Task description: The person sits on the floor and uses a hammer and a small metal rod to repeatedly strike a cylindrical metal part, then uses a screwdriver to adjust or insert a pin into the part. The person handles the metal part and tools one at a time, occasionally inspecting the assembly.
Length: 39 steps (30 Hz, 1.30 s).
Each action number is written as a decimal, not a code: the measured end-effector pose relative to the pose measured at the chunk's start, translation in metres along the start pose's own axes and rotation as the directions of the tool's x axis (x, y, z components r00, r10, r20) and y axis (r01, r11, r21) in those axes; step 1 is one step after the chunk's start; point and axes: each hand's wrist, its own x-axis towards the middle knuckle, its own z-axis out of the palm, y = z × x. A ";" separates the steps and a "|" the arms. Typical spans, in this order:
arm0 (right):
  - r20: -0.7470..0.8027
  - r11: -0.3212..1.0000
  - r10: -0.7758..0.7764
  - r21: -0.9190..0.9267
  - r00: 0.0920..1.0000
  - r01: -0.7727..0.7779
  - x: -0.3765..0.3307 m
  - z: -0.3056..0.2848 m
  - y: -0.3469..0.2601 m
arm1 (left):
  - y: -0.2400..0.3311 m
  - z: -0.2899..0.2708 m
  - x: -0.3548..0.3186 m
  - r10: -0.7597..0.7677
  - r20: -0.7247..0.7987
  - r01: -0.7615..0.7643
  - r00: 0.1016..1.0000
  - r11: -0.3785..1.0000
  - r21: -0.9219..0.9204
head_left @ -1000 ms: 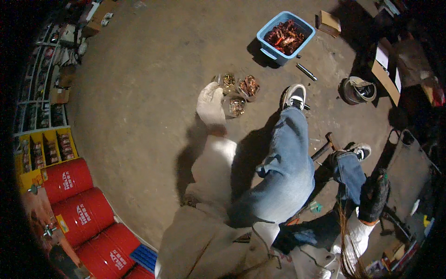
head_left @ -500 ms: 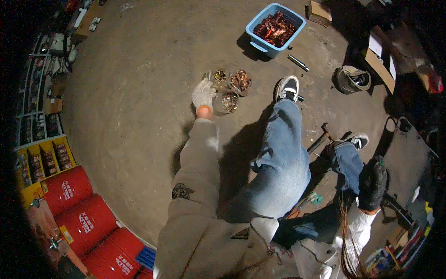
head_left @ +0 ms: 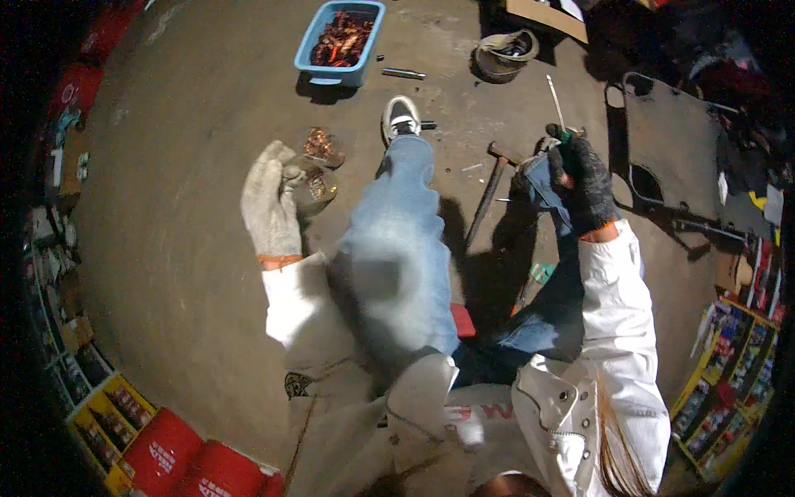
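While the edges of our view sink into darkness, we see the brown floor (head_left: 190,273) spread under everything, and we take the light-blue tub (head_left: 352,77) as our landmark. The red drums (head_left: 166,451) lie far to the left of the tub, much nearer us. A flat grey panel (head_left: 675,149) with cut-outs sits well to the tub's right. One leg (head_left: 406,240) in blue jeans reaches toward the tub, its black-and-white shoe (head_left: 402,116) stopping short, slightly to the right. The tub itself holds a heap of reddish, copper-coloured pieces. A round bucket (head_left: 501,62) stands to the tub's right, and a hammer (head_left: 487,199) lies nearer us than the tub, also to the right.

Both our hands wear gloves. The left hand (head_left: 271,195), in a pale one, is on our side of the tub and left of it; its fingers curve inward, and we cannot tell whether they pinch anything. The right hand (head_left: 585,178), in a dark one, is well right of the tub, wrapped around a screwdriver (head_left: 556,104) whose thin shaft points away from us. Two clear bags (head_left: 318,184) of small metallic pieces sit just beside the left hand, on our side of the tub. Smallest, a metal rod (head_left: 403,74) lies right of the tub.
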 end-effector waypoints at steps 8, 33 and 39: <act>-0.144 0.935 -0.293 -0.250 0.945 0.252 -0.047 0.038 0.035 | 0.084 0.069 -0.057 0.359 0.314 -0.443 0.879 0.859 0.255; -0.515 0.730 -0.093 -0.617 0.852 -0.293 0.063 -0.015 0.262 | 0.041 0.122 -0.026 -0.370 0.227 0.434 0.901 0.735 -0.521; -0.600 0.414 -0.044 -0.739 0.798 -0.533 0.058 -0.071 0.328 | 0.048 0.111 -0.017 -0.356 0.277 0.448 0.892 0.620 -0.645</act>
